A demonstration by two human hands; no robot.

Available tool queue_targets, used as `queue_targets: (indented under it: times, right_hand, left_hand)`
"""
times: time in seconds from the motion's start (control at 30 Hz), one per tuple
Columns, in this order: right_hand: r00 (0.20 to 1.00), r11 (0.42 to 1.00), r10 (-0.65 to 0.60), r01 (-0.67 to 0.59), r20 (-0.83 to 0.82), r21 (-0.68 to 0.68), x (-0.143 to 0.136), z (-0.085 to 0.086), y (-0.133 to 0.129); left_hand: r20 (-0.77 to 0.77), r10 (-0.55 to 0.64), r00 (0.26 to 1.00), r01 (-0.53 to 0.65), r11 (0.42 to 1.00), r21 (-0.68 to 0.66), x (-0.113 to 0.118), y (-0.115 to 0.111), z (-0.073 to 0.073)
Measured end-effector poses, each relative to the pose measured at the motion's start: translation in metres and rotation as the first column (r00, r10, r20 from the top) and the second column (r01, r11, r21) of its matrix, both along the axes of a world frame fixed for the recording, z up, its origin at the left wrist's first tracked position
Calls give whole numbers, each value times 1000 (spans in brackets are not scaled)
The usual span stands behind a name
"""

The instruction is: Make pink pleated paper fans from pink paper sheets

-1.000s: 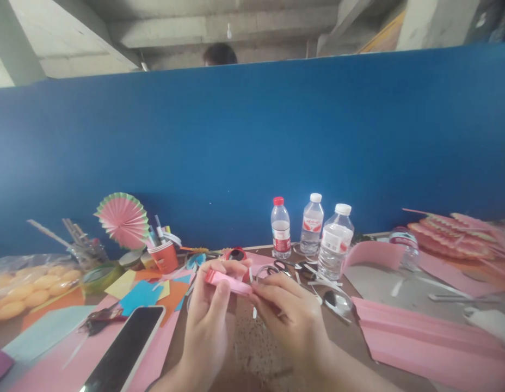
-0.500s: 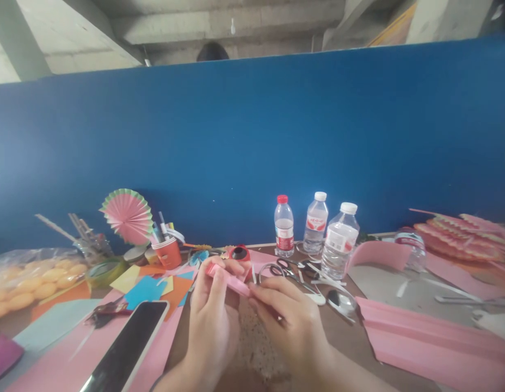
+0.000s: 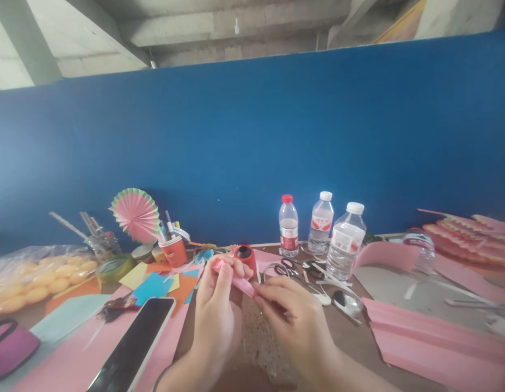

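Observation:
A narrow folded strip of pink paper [image 3: 241, 283] slants down to the right between my two hands, above the brown table. My left hand [image 3: 220, 305] is closed round its upper left part, the thumb lying along the top. The fingertips of my right hand [image 3: 295, 313] pinch at its lower right end, and that tip is partly hidden by them. Just behind the paper stands a red tape roll or dispenser [image 3: 245, 252]. Black-handled scissors [image 3: 287, 268] lie beyond my right hand among white strips.
Three water bottles [image 3: 318, 223] stand by the blue partition [image 3: 252, 136]. To the left are a phone [image 3: 134, 343], a red cup of pens [image 3: 173, 251], a pleated paper fan [image 3: 135, 215] and a bag of yellow balls [image 3: 44, 280]. Pink pleated paper [image 3: 436, 340] lies at the right.
The whole view has shifted slightly, so the scene sits a little further right. Both hands keep hold of the folded pink paper, with only slight finger movement.

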State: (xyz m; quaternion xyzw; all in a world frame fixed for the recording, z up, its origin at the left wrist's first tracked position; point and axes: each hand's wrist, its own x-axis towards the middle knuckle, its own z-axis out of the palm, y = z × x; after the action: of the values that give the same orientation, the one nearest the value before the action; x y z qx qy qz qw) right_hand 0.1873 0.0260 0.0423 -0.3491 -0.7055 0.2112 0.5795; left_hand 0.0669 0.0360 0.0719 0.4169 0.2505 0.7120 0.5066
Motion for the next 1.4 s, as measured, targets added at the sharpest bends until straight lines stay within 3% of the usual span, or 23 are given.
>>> queue_targets:
  times: [0.13,0.23,0.43,0.63,0.83,1.03,1.17,1.4]
  right_hand:
    - [995,958,-49,21,-90,-285,-1,-1,-2]
    - [990,917,-42,-17,-138,-399,-1,0,-1]
    - [988,909,-29,-37,-153,-415,-2,1,1]
    - [972,886,64,-160,-227,-435,0,1,7]
    - [992,899,116,-126,-50,-418,-2,15,3]
    - [941,795,336,-305,-38,-524,-5,5,-3]
    - [926,713,371,-332,-70,-617,-4,-4,3]
    - [879,630,386,-474,-281,-615,-6,-2,7]
  left_hand:
    - [18,0,1000,-1,999,40,-3,2,1]
    - [30,-11,999,9,998,58,-4,3,3]
    - [88,-26,996,24,1000,18,-1,1,6]
    - [192,-84,978,96,994,-53,-4,1,11]
    - [206,-103,973,121,990,-77,-4,0,15]
    - [116,-171,978,189,968,-166,8,-9,10]
    - [19,-200,980,200,956,-215,6,-8,9]
    - [-167,-252,953,221,958,-182,-6,0,11]
